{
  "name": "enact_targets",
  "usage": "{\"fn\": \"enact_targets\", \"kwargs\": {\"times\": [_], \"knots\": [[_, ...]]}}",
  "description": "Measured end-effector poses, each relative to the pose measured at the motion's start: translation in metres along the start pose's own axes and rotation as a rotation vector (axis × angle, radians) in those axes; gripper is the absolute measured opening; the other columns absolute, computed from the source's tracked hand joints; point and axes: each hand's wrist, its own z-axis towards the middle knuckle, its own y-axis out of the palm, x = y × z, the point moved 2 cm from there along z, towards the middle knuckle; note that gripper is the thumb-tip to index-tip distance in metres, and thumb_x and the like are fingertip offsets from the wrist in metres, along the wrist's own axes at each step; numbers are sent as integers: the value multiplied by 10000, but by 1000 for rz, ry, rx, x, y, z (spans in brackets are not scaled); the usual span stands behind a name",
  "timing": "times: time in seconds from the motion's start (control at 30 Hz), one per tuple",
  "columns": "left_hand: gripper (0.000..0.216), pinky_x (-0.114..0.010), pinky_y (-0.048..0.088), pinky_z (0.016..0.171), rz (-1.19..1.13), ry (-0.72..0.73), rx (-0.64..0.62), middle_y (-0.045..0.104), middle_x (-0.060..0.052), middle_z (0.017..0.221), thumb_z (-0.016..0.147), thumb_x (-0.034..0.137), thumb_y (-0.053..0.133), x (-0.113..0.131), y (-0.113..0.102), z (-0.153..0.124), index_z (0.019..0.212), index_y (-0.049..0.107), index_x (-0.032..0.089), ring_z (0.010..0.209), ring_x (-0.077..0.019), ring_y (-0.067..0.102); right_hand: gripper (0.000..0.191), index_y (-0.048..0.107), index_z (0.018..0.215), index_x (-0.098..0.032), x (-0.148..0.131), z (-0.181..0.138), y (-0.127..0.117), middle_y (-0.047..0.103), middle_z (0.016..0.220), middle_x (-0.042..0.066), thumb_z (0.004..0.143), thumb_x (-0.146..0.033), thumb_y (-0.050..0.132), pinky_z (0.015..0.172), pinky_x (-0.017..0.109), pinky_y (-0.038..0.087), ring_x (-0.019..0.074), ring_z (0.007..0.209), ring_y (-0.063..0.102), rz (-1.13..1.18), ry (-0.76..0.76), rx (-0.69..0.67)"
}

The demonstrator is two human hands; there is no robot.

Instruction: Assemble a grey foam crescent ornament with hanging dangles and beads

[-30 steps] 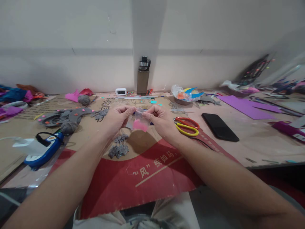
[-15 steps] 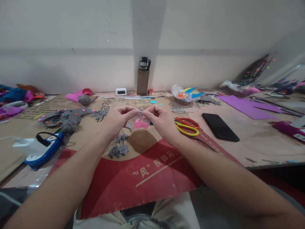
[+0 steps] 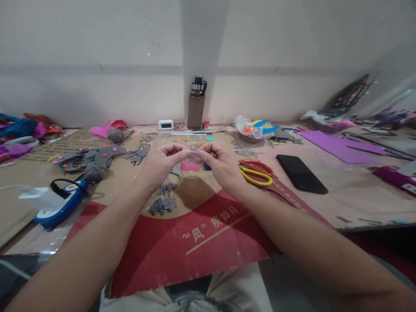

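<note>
Between my two hands hangs a small clear plastic bag [image 3: 192,161] with something bright pink in its lower part. My left hand [image 3: 164,161] pinches its upper left edge with thumb and forefinger. On the other side my right hand [image 3: 220,162] grips the upper right edge the same way. The bag is held above the brown and red cardboard sheet [image 3: 208,234]. Below my left hand lie grey ragged clumps [image 3: 163,204]. Scissors with red and yellow handles [image 3: 256,173] rest beside my right wrist. What exactly the pink contents are, I cannot make out.
A black phone [image 3: 301,173] lies to the right, with purple sheets [image 3: 334,145] behind it. A blue power strip [image 3: 61,210] sits at the left, near grey yarn [image 3: 95,173]. At the back stand a bottle [image 3: 196,106], a small white clock [image 3: 165,125] and a bowl [image 3: 251,138].
The bag's upper part is drawn tighter between my fingers, and its pink contents sit slightly higher. Both hands keep their pinch and have barely moved.
</note>
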Motion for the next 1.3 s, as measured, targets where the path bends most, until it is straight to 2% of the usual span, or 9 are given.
{"fn": "enact_targets", "kwargs": {"times": [0.17,0.37,0.67,0.83,1.07,1.3], "knots": [[278,-213,253,446,-13,4,-20,615,2,637,748,418,665,0,2,-1,870,724,175,473,-64,371,190,586,729,-195,-1,-1,0,600,732,21,827,-357,589,607,285,406,137,686,519,-8,9,17],[280,-220,214,426,-68,-26,-10,502,38,500,723,426,687,-1,3,0,830,718,169,429,-63,306,197,564,706,-195,2,0,-1,568,688,6,817,-353,600,594,274,387,128,659,483,-27,-8,33],[234,-215,180,414,-180,-56,-13,409,59,489,730,402,680,-2,7,0,722,654,170,418,-49,254,233,536,668,-188,0,-2,3,508,650,-15,844,-338,568,611,274,363,112,629,439,-32,-63,28],[251,-217,172,407,-143,-64,9,428,56,498,719,406,682,-2,6,0,782,668,164,416,-49,248,184,545,772,-198,0,-1,4,568,721,-3,826,-367,595,622,271,400,121,669,497,49,-26,-3],[262,-219,173,409,-127,-69,-4,430,61,491,724,418,679,-2,6,1,785,679,162,411,-47,243,168,550,782,-194,2,0,3,581,723,-4,809,-349,610,612,266,397,110,645,496,80,46,2],[243,-215,207,425,-81,-43,1,464,48,507,737,390,673,-2,4,-1,820,692,164,434,-56,285,147,557,777,-190,1,0,3,567,721,-3,817,-327,591,649,282,404,119,666,498,11,-10,-12]]}}
